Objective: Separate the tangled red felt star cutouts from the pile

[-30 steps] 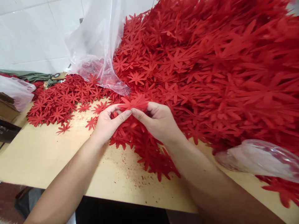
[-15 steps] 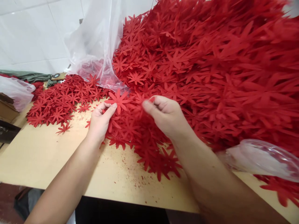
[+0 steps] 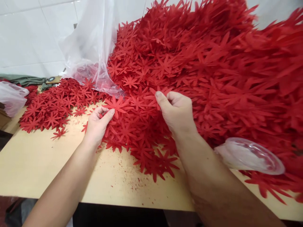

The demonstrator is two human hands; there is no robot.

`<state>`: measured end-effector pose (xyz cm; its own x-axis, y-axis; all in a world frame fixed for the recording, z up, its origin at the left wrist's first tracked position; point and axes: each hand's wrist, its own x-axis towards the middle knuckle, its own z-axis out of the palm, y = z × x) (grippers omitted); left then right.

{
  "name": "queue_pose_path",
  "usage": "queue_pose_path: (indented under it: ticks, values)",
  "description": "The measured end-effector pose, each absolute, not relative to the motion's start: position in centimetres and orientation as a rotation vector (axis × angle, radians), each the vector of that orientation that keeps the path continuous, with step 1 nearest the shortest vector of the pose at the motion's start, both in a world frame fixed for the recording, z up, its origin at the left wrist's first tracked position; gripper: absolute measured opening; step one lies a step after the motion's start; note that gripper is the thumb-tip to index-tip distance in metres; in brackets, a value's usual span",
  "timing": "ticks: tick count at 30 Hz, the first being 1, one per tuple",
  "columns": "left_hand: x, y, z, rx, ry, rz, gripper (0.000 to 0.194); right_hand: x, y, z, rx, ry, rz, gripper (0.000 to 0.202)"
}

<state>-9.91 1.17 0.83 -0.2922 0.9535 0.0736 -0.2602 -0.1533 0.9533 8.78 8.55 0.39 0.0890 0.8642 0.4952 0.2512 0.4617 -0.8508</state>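
Observation:
My left hand (image 3: 99,121) is closed, thumb on top, pinching a red flower-shaped fabric cutout (image 3: 116,105) with several narrow petals. To the right, my right hand (image 3: 177,108) is closed with thumb and forefinger together on a red petal cutout (image 3: 153,95), whose far part blends into the heap behind. Both hands hover over the near edge of a large heap of red flower cutouts (image 3: 165,64). Whether more cutouts are stacked in the left fingers is hard to see.
A smaller pile of cutouts (image 3: 53,108) lies at left. A clear plastic bag (image 3: 88,47) stands against the white tiled wall (image 3: 26,34). A clear plastic container (image 3: 253,156) lies at right. Red crumbs dot the wooden table (image 3: 113,184). A white bag (image 3: 13,96) is far left.
My right hand has moved a little to the right, away from my left hand, with a petal cutout in its pinch. My left hand keeps its cutout. The view has shifted slightly right.

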Motion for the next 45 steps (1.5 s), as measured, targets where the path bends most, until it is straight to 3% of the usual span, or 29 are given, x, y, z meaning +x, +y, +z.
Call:
queue_pose_path:
  ticks: [12, 19, 24, 27, 32, 37, 45]
  values:
    - [-8.5, 0.6, 0.7, 1.153, 1.186, 1.582, 0.023, 4.8, 5.4, 0.1, -0.742, -1.906, 0.884, 0.056]
    - [-9.5, 1.3, 0.3, 1.014, 1.350, 1.681, 0.028, 6.3, 6.6, 0.2, -0.940, -1.863, 0.570, 0.048]
    - [-10.2, 1.6, 0.4, 0.968, 1.411, 1.679, 0.026, 8.7, 9.3, -1.2, -1.155, -1.676, 0.062, 0.026]
    - [-10.0, 1.5, 0.6, 1.074, 1.461, 1.643, 0.020, 8.7, 9.3, -1.3, -1.165, -1.696, -0.116, 0.037]
    - [-9.5, 1.3, 0.7, 1.217, 1.455, 1.606, 0.010, 6.1, 6.3, -0.1, -0.845, -1.906, 0.303, 0.041]
    - [-9.4, 1.3, 0.5, 1.133, 1.342, 1.602, 0.016, 4.7, 5.4, -0.3, -0.734, -1.889, 0.880, 0.024]
    - [-10.0, 1.5, 0.6, 0.873, 1.114, 1.737, 0.026, 5.6, 6.4, 0.1, -0.734, -1.631, 1.042, 0.011]
